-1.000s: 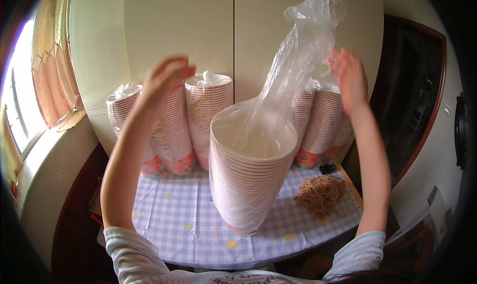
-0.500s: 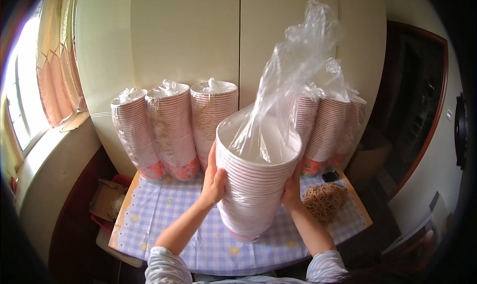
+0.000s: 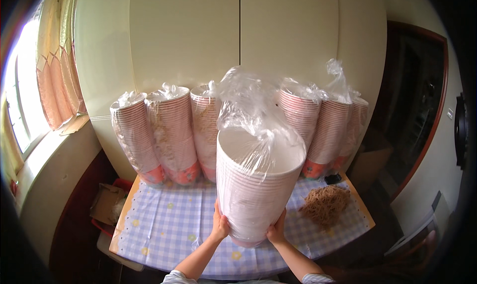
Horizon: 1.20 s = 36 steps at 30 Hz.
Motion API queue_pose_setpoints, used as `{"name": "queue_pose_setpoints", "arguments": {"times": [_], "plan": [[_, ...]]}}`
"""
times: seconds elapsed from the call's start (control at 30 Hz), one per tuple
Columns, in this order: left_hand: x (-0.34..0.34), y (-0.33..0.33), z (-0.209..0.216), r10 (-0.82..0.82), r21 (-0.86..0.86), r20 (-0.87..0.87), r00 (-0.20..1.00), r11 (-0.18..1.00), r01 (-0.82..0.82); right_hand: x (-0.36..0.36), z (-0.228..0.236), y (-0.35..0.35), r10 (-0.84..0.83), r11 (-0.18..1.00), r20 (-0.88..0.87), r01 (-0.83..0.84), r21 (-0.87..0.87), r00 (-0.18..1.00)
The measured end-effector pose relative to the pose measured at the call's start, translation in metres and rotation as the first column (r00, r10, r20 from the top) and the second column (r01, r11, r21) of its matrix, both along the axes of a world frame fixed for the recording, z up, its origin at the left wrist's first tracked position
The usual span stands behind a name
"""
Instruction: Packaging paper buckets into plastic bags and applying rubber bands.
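A tall stack of white paper cups (image 3: 256,199) in a clear plastic bag stands in front of me, tilted, its open rims facing up toward me. My left hand (image 3: 220,225) is closed round the lower left side of the stack. Low on the opposite side, my right hand (image 3: 277,229) grips it too. The bag's loose top (image 3: 248,102) bunches above the upper rim and leans to the far left. Whether the stack's base touches the table cannot be made out.
Bagged cup stacks stand along the table's far edge, several in all, on the left (image 3: 171,135) and right (image 3: 328,130). A tangled heap of thin brown bands (image 3: 325,204) and a small black object (image 3: 333,178) lie at right on the checked tablecloth (image 3: 164,224).
Both hands have slid down the stack to near its base. The bag's top, earlier stretched up to the right, has sunk and flopped leftward over the rim.
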<state>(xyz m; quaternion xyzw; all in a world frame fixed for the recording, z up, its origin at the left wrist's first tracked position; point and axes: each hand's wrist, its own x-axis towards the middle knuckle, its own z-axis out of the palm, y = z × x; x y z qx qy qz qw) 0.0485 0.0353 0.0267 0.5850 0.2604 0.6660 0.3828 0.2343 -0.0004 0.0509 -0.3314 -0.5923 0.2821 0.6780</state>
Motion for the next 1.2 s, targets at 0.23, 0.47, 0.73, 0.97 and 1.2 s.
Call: {"name": "queue_pose_setpoints", "arguments": {"times": [0.23, 0.47, 0.73, 0.97, 1.2], "plan": [[-0.009, -0.009, -0.059, 0.055, -0.080, -0.267, 0.962, 0.994, -0.079, 0.004, -0.037, -0.013, 0.144, 0.984, -0.004, -0.143, -0.109, 0.990], [-0.026, -0.046, -0.063, 0.009, -0.157, -0.572, 0.820, 0.980, -0.120, 0.036, -0.078, -0.022, 0.348, 0.842, 0.398, -0.096, -0.531, 0.849], [-0.056, -0.012, 0.024, 0.334, 0.104, -0.427, 0.840, 0.941, -0.321, 0.064, 0.013, 0.002, 0.028, 1.000, 0.225, -0.026, -0.011, 0.974], [-0.038, 0.007, 0.220, 0.274, 0.506, -0.191, 0.943, 0.850, -0.144, 0.037, 0.183, 0.023, -0.126, 0.873, 0.143, 0.041, 0.485, 0.982], [-0.007, 0.019, 0.283, 0.079, 0.381, -0.157, 0.984, 0.924, -0.014, 0.018, 0.248, 0.034, -0.063, 0.910, 0.057, 0.033, 0.413, 0.996]]}}
